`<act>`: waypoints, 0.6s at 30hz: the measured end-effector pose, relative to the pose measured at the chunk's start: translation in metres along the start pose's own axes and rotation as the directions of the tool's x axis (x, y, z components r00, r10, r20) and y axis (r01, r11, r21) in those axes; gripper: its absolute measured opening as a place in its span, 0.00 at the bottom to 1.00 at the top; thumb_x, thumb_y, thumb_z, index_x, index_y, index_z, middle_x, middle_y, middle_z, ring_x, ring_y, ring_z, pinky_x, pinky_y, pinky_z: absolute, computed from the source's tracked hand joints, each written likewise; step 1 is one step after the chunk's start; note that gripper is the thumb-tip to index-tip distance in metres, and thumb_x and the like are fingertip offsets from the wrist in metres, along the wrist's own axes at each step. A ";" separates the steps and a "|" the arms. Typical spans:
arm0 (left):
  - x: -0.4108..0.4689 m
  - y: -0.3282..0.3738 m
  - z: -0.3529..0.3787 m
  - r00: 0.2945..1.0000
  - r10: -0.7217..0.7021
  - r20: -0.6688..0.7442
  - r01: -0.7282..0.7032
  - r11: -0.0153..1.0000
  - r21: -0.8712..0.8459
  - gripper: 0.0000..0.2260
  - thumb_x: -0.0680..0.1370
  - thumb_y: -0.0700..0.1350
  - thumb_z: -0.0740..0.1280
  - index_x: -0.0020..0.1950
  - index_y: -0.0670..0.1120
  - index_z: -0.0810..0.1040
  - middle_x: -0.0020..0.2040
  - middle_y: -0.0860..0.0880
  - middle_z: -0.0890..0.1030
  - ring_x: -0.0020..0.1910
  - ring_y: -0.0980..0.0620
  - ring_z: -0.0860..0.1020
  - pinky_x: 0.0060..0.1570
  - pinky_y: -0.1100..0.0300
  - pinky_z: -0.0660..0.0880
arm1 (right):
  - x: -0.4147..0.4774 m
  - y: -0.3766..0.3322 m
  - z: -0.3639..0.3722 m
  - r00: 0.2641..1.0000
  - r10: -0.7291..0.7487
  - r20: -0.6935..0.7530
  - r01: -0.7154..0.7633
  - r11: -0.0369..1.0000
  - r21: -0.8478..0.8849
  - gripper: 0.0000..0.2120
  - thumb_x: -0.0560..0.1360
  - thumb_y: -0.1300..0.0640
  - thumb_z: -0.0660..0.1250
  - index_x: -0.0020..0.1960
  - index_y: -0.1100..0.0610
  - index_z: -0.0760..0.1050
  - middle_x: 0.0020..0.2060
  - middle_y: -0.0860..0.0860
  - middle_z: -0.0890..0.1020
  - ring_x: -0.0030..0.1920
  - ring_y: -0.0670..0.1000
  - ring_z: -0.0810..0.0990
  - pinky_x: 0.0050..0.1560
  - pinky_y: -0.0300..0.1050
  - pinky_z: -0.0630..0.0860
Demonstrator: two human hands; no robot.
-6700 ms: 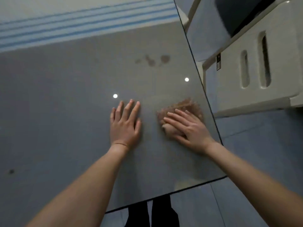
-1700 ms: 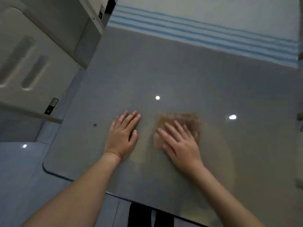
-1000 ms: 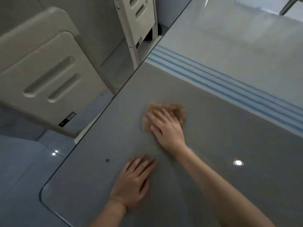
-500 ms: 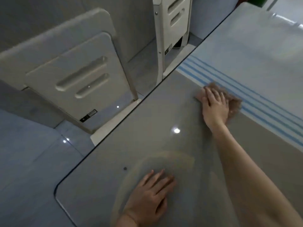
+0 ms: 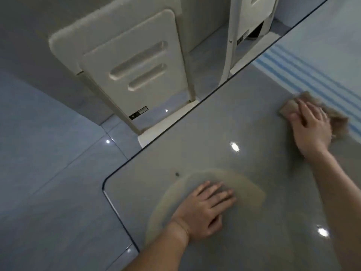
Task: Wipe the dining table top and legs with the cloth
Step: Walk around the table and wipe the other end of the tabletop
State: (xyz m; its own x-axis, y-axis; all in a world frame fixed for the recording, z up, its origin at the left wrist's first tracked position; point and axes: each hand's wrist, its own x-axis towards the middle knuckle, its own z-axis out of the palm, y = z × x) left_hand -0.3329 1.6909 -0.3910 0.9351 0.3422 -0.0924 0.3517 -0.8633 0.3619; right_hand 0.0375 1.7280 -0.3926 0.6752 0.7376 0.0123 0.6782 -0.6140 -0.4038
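Below you, left: glossy blue-grey tiled floor, grout lines running diagonally, small bright light spot reflected on it. Ahead of you: cream chair, two slanted slots in back, dark label near lower edge. Second chair just beyond, partly cut off. Dim, cool light.

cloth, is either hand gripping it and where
Nothing is gripped. The right hand presses flat on the cloth, over its middle; the left hand lies flat on the table top.
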 end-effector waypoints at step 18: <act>-0.003 0.000 0.002 0.997 -0.014 -0.073 0.012 0.999 -0.030 0.24 0.76 0.48 0.61 0.72 0.52 0.68 0.72 0.54 0.70 0.73 0.48 0.65 0.75 0.53 0.54 | -0.002 -0.059 0.022 0.662 -0.662 0.352 0.625 0.746 0.228 0.22 0.76 0.52 0.61 0.69 0.41 0.69 0.71 0.49 0.71 0.74 0.55 0.66 0.76 0.52 0.57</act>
State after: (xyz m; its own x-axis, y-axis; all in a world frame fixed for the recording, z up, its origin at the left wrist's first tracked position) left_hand -0.3358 1.6894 -0.3922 0.9244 0.3803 -0.0291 0.3610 -0.8476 0.3889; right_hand -0.0099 1.7687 -0.3891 -0.1045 0.9934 -0.0466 0.8620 0.0671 -0.5025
